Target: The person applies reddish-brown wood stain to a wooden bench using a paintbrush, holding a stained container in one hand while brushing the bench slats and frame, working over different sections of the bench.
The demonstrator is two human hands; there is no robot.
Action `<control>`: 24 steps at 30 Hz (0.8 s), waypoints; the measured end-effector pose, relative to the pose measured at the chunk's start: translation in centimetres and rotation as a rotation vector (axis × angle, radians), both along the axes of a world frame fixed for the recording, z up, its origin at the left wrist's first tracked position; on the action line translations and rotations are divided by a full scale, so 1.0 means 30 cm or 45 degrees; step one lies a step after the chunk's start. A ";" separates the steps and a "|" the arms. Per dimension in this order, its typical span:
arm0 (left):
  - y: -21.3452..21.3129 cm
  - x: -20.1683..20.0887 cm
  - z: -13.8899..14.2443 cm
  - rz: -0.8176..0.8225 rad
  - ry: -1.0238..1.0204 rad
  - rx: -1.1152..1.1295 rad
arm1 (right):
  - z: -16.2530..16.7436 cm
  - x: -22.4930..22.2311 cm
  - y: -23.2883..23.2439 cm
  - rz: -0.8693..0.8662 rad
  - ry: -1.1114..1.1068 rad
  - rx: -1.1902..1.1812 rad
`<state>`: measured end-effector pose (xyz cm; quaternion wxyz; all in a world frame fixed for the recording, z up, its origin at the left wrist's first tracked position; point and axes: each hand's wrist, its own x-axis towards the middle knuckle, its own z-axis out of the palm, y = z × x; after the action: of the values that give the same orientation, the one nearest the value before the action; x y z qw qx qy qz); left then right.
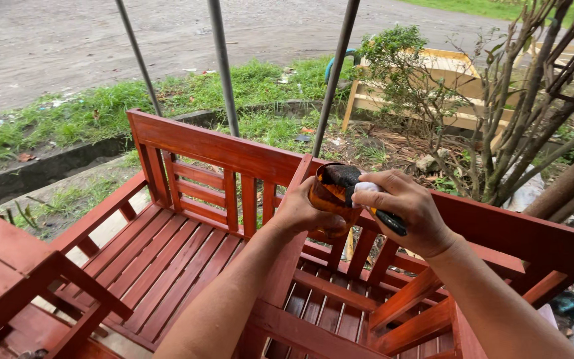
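A red-brown stained slatted wooden bench [187, 199] stood below. Over its backrest, the left hand [298, 211] wrapped closed around an orange stain-smeared container [330, 196]; the right hand [406, 209] gripped a black-handled brush [386, 218], its head dipped inside.

Red-brown slatted wooden bench [187, 199] stands outdoors in daylight. Behind it, three metal poles [224, 66], a grass strip [68, 113], a dirt road [68, 40] and a bare shrub [513, 119].
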<state>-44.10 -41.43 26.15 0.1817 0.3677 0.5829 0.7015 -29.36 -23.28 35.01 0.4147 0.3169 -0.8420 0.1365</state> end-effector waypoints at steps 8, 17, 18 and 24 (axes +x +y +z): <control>-0.002 -0.102 -0.009 -0.037 -0.042 0.032 | -0.036 -0.052 -0.056 -0.079 0.094 0.042; -0.037 -0.195 -0.010 -0.066 0.002 -0.022 | -0.071 -0.119 -0.113 -0.161 0.169 -0.002; -0.042 -0.203 -0.005 -0.072 0.006 -0.021 | -0.072 -0.127 -0.118 -0.172 0.173 -0.005; -0.066 -0.233 0.015 -0.139 0.030 -0.031 | -0.069 -0.150 -0.157 -0.200 0.177 -0.024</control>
<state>-51.10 -43.41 26.59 0.2175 0.4049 0.5724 0.6790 -33.86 -27.99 32.94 0.4845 0.2546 -0.8321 0.0892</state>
